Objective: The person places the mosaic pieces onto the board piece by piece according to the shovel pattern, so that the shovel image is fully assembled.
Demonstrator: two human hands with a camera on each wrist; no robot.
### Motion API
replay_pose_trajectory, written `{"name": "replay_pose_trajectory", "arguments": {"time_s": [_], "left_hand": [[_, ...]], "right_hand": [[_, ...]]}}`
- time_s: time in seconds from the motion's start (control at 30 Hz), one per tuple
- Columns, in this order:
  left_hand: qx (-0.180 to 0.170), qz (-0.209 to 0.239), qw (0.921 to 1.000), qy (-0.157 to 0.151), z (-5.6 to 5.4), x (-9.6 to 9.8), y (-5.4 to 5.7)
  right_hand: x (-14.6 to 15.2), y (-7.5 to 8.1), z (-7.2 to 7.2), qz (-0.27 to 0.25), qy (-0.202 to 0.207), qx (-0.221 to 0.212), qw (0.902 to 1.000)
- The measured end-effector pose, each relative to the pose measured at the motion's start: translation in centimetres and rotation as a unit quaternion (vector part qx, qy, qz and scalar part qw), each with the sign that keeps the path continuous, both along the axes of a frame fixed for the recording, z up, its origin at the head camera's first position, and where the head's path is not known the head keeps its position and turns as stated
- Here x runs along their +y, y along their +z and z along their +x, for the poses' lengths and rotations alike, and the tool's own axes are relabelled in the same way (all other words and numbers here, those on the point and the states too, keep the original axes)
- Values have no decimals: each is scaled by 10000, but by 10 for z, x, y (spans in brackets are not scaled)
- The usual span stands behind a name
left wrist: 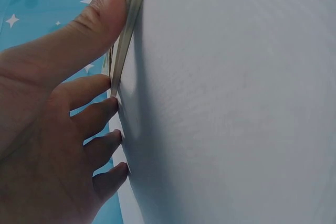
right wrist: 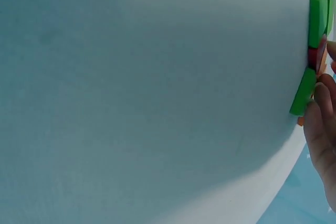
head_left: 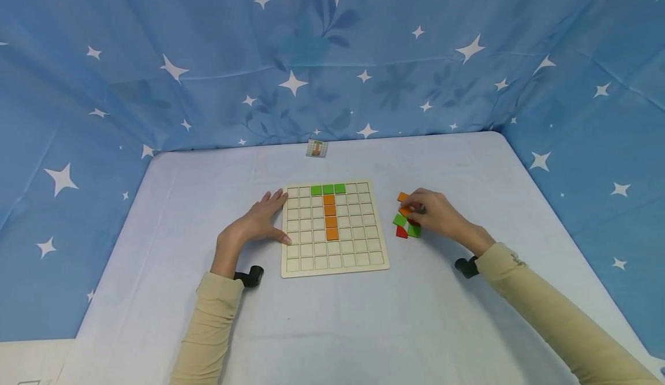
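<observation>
A pale square grid board [head_left: 312, 261] lies on the table. In its top row sit three green tiles [head_left: 328, 189], with a column of several orange tiles [head_left: 331, 221] below. Spread along the board's left edge, my left hand [head_left: 258, 219] touches it with thumb and fingertips; the left wrist view shows the thumb against the board's edge [left wrist: 124, 45]. To the right of the board, my right hand [head_left: 435, 213] pinches an orange tile [head_left: 405, 212] over a small pile. Green tiles [head_left: 399, 220] and a red piece [head_left: 402, 232] lie there, partly hidden by the fingers.
A small pattern card [head_left: 317, 148] lies behind the board, near the table's back edge. White cloth [head_left: 332, 321] covers the table, and a blue starry curtain [head_left: 234, 56] hangs around its back and sides. A dark wrist camera [head_left: 253, 276] sits by the left sleeve.
</observation>
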State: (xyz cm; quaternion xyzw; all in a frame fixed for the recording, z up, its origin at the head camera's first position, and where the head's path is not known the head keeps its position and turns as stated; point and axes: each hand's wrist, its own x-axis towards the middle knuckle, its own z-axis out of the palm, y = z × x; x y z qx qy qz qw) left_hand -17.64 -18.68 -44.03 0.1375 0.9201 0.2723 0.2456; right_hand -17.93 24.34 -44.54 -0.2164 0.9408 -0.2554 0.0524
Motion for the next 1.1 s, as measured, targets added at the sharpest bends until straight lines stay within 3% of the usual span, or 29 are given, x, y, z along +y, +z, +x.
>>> {"name": "replay_pose_trajectory", "arguments": {"time_s": [0.73,1.1], "left_hand": [[45,42,10000,8,1,-1,-1],[39,39,10000,18,1,1,0]], "right_hand": [[8,-10,-9,-200,-595,-616,9961],[8,-12,-9,-224,-638,-722,9951]]}}
